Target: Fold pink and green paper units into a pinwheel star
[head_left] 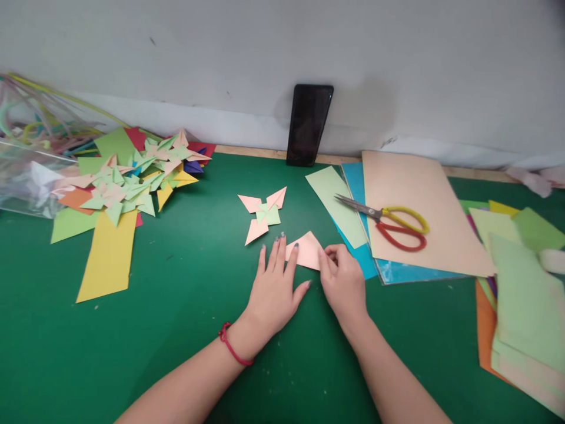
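A small folded piece of pink paper (306, 250) lies on the green table between my two hands. My left hand (276, 285) is spread flat, its fingertips on the paper's left side. With thumb and curled fingers, my right hand (342, 280) pinches the paper's right edge. Just beyond my left fingers rests a folded paper star (268, 214) with pink points and a light green part at its centre. Part of the pink paper is hidden under my fingers.
Scissors (382, 221) lie on a peach sheet (417, 194) at the right. Green paper sheets (527, 300) are stacked farther right. A phone (310, 125) leans on the wall. Folded paper stars (128, 188) and a yellow strip (108, 259) lie left, beside a clear plastic bag (30, 176).
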Demonstrator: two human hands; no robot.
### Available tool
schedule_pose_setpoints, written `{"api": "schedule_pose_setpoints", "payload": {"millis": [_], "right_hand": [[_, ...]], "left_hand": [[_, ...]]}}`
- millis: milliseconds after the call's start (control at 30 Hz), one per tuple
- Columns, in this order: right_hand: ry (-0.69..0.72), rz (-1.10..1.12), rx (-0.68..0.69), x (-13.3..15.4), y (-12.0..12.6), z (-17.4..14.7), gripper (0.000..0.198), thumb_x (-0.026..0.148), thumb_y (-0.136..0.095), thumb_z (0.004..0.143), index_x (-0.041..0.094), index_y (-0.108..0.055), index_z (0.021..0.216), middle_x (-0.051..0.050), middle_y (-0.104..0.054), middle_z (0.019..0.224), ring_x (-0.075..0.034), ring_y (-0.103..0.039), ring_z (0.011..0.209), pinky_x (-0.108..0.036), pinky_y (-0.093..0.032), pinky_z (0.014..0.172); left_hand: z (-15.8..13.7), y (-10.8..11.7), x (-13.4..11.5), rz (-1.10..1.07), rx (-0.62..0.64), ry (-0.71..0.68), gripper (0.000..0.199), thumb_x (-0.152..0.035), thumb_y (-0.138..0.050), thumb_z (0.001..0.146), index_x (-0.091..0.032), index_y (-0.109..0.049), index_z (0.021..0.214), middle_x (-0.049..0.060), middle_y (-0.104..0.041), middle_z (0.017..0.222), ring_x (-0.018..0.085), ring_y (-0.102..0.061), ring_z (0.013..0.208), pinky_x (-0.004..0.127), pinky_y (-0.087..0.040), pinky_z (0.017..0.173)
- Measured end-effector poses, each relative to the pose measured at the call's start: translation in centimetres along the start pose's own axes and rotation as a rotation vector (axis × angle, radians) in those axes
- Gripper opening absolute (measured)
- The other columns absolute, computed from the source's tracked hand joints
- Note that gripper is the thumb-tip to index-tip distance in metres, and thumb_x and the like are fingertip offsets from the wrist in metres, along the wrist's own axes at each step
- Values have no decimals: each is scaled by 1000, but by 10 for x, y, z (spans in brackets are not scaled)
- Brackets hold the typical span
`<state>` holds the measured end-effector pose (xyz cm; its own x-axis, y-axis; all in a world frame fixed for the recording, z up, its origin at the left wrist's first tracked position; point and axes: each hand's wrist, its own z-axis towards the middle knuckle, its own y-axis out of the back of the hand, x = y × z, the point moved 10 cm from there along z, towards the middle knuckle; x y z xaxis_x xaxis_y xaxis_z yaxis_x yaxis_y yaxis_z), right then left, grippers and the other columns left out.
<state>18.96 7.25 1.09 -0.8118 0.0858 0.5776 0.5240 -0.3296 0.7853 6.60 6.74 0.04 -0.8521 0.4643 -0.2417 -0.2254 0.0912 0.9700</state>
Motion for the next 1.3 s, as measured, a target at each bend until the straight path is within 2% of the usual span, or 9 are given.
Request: {"api": "schedule_pose_setpoints", "payload": {"millis": [167, 300, 467, 567, 700, 800, 900, 1000, 1300], "right_hand": [[-177, 331, 9, -19, -2, 0, 14, 35, -51, 85, 21, -49, 82, 2, -54, 59, -14, -52, 55, -26, -39, 54], [-246, 638, -17, -24, -3, 0, 16, 35, -55, 82, 21, -48, 80, 7, -45, 48, -10, -44, 42, -22, -34, 44], [-289, 790, -90, -26, 1, -1, 16, 34, -58, 81, 21, -48, 82, 8, -45, 47, -8, -45, 41, -19, -35, 42], [-303, 846, -81, -25, -1, -3, 17, 35, -57, 81, 21, -47, 84, 8, -49, 47, -9, -48, 41, -19, -37, 42], [-257, 918, 91, -12, -15, -5, 17, 36, -55, 82, 22, -46, 83, 7, -51, 45, -10, -50, 39, -20, -37, 40], [-230, 925, 197, -5, -22, -8, 17, 38, -53, 83, 22, -47, 82, 4, -57, 49, -11, -51, 40, -22, -39, 40], [-210, 900, 243, -2, -25, -10, 17, 39, -52, 84, 22, -49, 81, 4, -58, 51, -12, -51, 41, -24, -40, 41], [-183, 878, 303, 2, -28, -10, 19, 40, -53, 83, 21, -51, 80, 3, -59, 51, -12, -52, 42, -24, -40, 43], [-140, 773, 395, 9, -33, -9, 17, 35, -60, 78, 20, -55, 84, 4, -56, 53, -11, -51, 47, -22, -39, 47]], "left_hand": [[1, 5, 9, -230, -59, 26, 54, -36, -40, 89, -14, -30, 136, 14, -27, 145, 28, -21, 134, 51, -16, 109], [1, 13, 33, -748, -199, 164, 52, -33, -44, 88, -22, -28, 136, 11, -37, 140, 23, -34, 128, 45, -30, 106], [3, 12, 60, -1449, -392, 294, 53, -30, -52, 85, -26, -30, 134, 12, -40, 135, 22, -50, 115, 36, -46, 93], [7, 4, 60, -1623, -334, 342, 55, -31, -59, 80, -21, -37, 130, 12, -53, 123, 21, -56, 107, 35, -51, 86], [9, -11, 45, -1628, -73, 377, 55, -33, -65, 74, -15, -47, 123, 10, -66, 98, 18, -65, 79, 31, -56, 68], [8, -15, 41, -1555, 15, 394, 50, -32, -63, 76, -13, -52, 120, 7, -70, 81, 15, -64, 60, 28, -54, 58], [6, -12, 38, -1445, 63, 376, 27, -34, -60, 77, -11, -67, 90, 6, -70, 70, 16, -64, 59, 28, -53, 61], [6, -4, 31, -1277, 105, 303, 26, -32, -57, 78, -15, -68, 61, 4, -69, 64, 16, -64, 62, 26, -52, 68], [6, -6, 31, -1338, 97, 315, 48, -41, -37, 88, -16, -68, 61, 3, -68, 60, 15, -63, 58, 27, -52, 67]]}}
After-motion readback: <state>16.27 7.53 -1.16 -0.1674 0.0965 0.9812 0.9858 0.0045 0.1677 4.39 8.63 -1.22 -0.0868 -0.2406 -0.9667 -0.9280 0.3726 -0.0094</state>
